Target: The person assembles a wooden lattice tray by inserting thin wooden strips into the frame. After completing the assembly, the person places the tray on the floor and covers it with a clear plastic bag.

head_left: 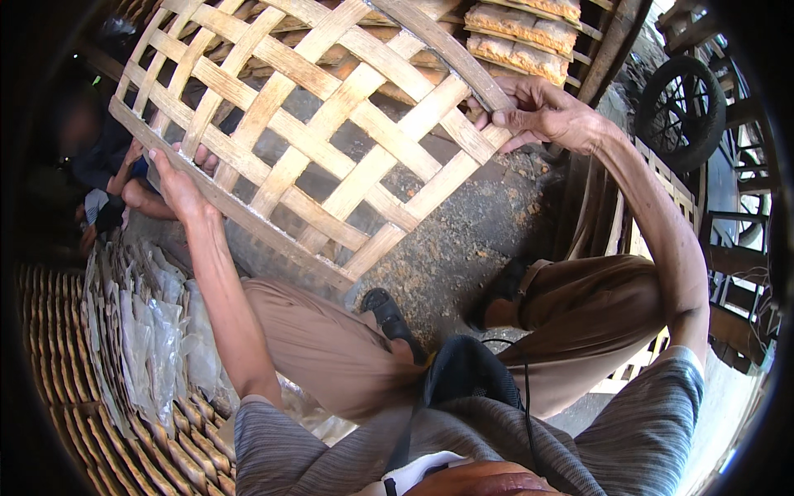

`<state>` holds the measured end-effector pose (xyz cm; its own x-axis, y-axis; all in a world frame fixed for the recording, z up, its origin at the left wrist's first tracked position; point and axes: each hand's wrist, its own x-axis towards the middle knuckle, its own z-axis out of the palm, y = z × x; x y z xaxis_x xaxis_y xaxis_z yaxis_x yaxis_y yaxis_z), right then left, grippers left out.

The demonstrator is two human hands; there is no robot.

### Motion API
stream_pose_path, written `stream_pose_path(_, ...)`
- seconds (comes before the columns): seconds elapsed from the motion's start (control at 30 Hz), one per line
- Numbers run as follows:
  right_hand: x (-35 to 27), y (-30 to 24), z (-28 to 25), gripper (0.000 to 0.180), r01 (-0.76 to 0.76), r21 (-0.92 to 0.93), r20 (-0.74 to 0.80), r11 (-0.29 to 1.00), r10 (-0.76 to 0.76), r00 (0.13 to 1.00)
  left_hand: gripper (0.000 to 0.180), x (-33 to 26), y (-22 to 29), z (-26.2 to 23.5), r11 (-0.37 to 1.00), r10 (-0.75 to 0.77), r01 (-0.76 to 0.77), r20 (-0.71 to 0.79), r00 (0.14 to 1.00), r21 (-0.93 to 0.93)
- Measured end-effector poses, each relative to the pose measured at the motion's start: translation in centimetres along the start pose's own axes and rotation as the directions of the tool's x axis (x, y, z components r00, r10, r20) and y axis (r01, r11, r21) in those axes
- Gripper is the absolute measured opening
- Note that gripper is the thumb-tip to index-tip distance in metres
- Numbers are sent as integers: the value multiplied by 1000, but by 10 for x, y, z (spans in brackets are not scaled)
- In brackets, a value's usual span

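Observation:
A woven bamboo lattice rack (pixel 360 87) with pale crossing strips and darker edge slats is held up, tilted, in front of me. My left hand (pixel 184 183) grips its lower left edge slat, the thumb on the near side and fingertips showing through the gaps. At the right corner, my right hand (pixel 546 116) pinches the end of the other edge slat. White residue clings along both slats. The lattice bears nothing on its visible face. Behind it, partly covered, are stacked layers of orange-brown food pieces (pixel 523 37) on slatted racks.
Rows of stacked brown slabs (pixel 91 430) and crumpled clear plastic sheets (pixel 157 331) lie at the left. Another person's arm and knee (pixel 149 198) show beyond the rack. A spoked wheel (pixel 715 116) stands at the right. Crumbs litter the dark floor (pixel 463 240).

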<state>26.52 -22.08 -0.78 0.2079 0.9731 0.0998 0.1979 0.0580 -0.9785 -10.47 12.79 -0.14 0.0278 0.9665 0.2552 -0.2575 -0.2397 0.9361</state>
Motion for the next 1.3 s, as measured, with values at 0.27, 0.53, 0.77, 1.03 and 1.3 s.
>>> stream_pose_path(0.27,10,-10,0,49,-26,284,-103,959,58,993,65,-5,-1,-1,995,-43,36,-81,996,-92)
stream_pose_path(0.53,4,-39,36,51,45,534,-157,844,47,987,66,-26,0,15,977,-58,30,-127,990,-211)
stream_pose_path(0.77,1,-46,44,41,55,417,-197,907,31,980,64,-33,3,23,970,-49,20,-113,992,-244)
stream_pose_path(1.03,-1,-45,71,37,-14,454,-184,891,110,977,65,-41,14,33,961,-53,13,-137,989,-278)
stream_pose_path(1.3,1,-34,91,30,-85,327,-237,941,168,957,68,-35,15,35,954,-38,-14,-168,985,-299)
